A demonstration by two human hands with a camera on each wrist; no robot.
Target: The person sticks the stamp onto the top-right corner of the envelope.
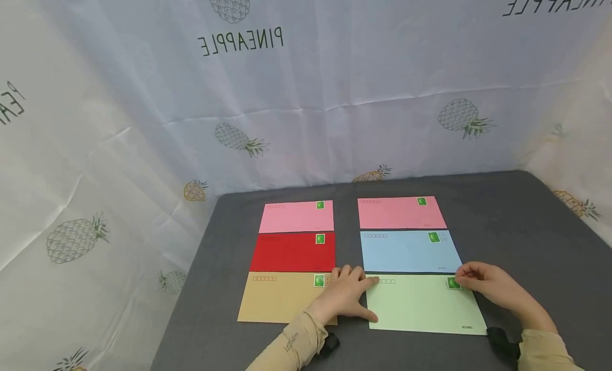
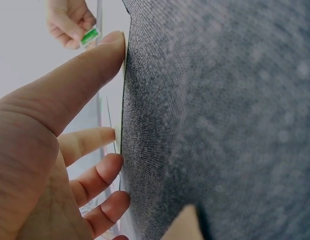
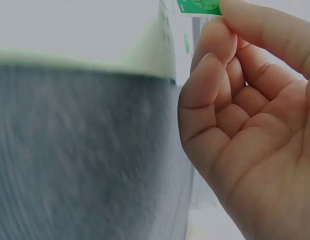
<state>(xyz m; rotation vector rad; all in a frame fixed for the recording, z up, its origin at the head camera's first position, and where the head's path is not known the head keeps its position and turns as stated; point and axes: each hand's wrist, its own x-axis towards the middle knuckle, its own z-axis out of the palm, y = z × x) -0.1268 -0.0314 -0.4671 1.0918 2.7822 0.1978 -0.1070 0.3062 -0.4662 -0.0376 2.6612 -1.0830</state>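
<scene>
In the head view a light green envelope (image 1: 423, 307) lies at the near right of the dark cloth. My right hand (image 1: 494, 288) pinches a green postage stamp (image 1: 453, 283) between thumb and index finger at the envelope's upper right corner. The right wrist view shows the stamp (image 3: 197, 6) at the fingertips, partly cut off by the frame edge; the left wrist view shows it tilted, held off the paper. My left hand (image 1: 346, 294) rests with spread fingers on the envelope's left edge, thumb and index finger touching the paper. Its palm hangs over the tan envelope (image 1: 282, 299).
Behind the light green envelope lie a blue envelope (image 1: 406, 254) and a pink envelope (image 1: 397, 214). To the left are a red envelope (image 1: 291, 254) and another pink envelope (image 1: 294, 218). Each carries a green stamp. A white pineapple-print curtain (image 1: 311, 132) hangs behind the cloth-covered table (image 1: 507, 227).
</scene>
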